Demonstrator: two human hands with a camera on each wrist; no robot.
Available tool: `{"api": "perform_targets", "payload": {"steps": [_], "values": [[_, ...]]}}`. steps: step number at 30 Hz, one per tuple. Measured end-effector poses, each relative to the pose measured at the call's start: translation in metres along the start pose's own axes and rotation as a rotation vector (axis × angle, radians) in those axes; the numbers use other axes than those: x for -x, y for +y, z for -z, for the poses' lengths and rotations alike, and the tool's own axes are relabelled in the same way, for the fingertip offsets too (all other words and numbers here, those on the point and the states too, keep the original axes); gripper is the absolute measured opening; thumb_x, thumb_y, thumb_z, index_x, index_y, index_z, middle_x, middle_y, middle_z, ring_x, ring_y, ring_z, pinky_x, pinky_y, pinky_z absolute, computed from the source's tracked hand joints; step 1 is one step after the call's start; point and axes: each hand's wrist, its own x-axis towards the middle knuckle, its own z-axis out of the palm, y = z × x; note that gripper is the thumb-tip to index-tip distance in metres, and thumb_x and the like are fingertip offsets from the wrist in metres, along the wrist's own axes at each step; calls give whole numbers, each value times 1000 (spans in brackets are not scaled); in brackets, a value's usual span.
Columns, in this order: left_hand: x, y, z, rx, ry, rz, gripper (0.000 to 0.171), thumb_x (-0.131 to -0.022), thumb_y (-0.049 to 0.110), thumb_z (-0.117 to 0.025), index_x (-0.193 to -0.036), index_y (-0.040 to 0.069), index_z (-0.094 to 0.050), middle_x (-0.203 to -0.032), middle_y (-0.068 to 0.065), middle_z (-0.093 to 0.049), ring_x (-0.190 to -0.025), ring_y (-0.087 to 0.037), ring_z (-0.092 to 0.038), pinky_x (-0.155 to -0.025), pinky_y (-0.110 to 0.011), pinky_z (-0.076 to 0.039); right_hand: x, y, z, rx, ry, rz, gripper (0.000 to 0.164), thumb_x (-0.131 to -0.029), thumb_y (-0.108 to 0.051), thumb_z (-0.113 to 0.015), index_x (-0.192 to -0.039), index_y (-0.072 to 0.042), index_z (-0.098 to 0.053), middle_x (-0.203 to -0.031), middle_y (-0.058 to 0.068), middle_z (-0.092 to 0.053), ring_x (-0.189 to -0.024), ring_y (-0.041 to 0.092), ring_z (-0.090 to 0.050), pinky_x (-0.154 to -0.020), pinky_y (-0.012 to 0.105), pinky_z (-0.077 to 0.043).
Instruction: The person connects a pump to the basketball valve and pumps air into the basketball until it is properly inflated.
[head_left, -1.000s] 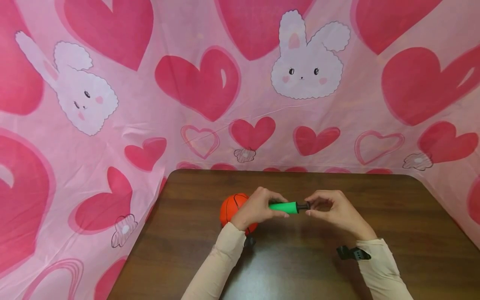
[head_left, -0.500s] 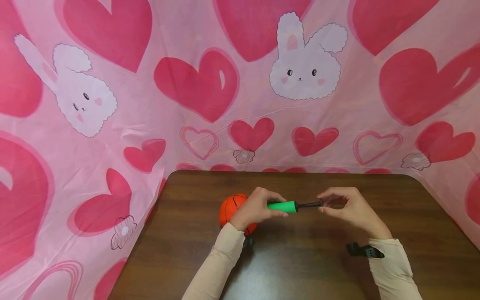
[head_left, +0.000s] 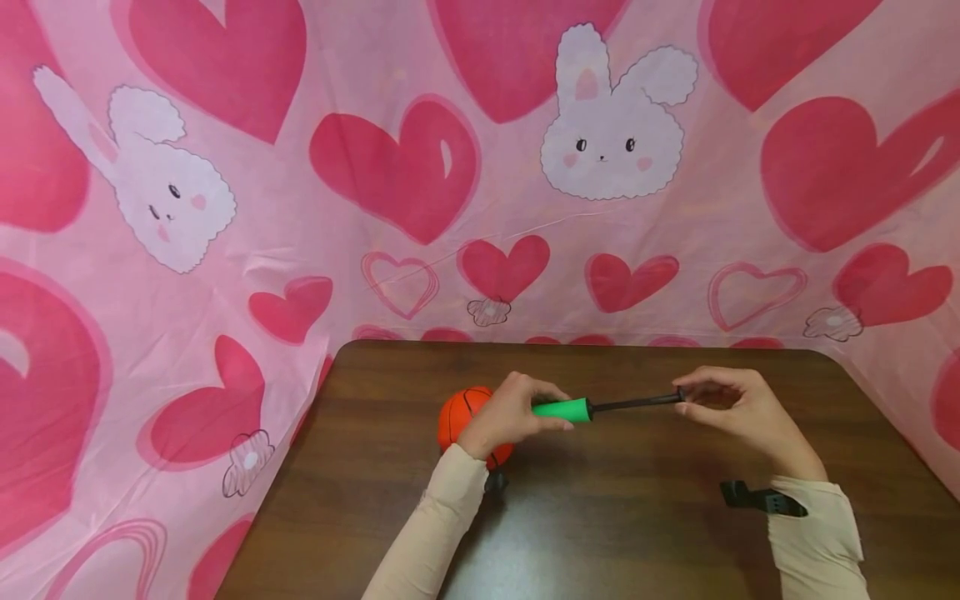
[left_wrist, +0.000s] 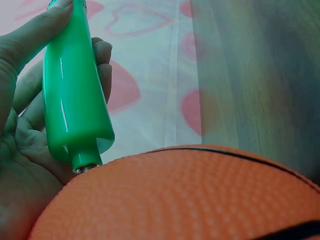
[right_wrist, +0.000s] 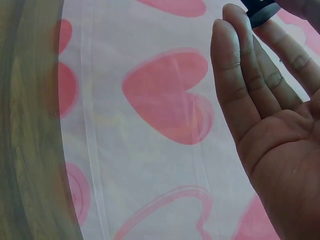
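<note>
A green hand pump [head_left: 564, 410] is held level above the table, its black rod [head_left: 637, 402] drawn far out to the right. My left hand [head_left: 512, 414] grips the green barrel. With fingertips and thumb, my right hand [head_left: 738, 406] pinches the black end [right_wrist: 262, 11] of the rod. In the left wrist view the barrel [left_wrist: 77, 95] lies along the fingers, and the open metal-lined nozzle [left_wrist: 87, 167] points toward the ball. An orange basketball [head_left: 457, 417] with black lines sits behind my left hand and is partly hidden by it.
The brown wooden table [head_left: 600, 517] has rounded far corners. A pink cloth [head_left: 510, 208] with hearts and rabbits hangs behind it and along the left. A black wrist camera [head_left: 757, 498] sticks out from the right sleeve [head_left: 817, 533].
My right hand has moved steadily to the right, drawing the black rod farther out of the green barrel. My left hand and the basketball have stayed almost in place.
</note>
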Motion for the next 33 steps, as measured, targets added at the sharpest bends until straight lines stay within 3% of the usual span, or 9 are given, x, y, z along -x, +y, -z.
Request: {"api": "perform_targets", "payload": {"steps": [11,21,33], "values": [[1,0,0,-11,-8,8,32,-85,29,-88,-113,16,-82,-102,7,-80,-81,-2,-63,-73,-17,-55,2,0,0,-37,-29,8,36,-81,20,-74,-109,-2,-77,-91,-9,-78,-77,3,-72,-68,19,-59],[2,-1,0,-17,-4,5,31,-85,28,-89,-113,16,-82,-100,7,-79,-80,-2,-62,-73,-17,-55,1,-1,-1,9,-21,-13,33,-81,16,-77,-108,-2,-77,-91,-12,-77,-76,4,-71,-67,20,-59],[0,2,1,-43,6,9,29,-85,27,-88,-111,15,-82,-98,7,-79,-78,-2,-60,-70,-17,-53,-1,-1,-6,21,-40,-43,29,-83,11,-79,-109,-1,-77,-91,-7,-77,-76,6,-71,-66,22,-60]]}}
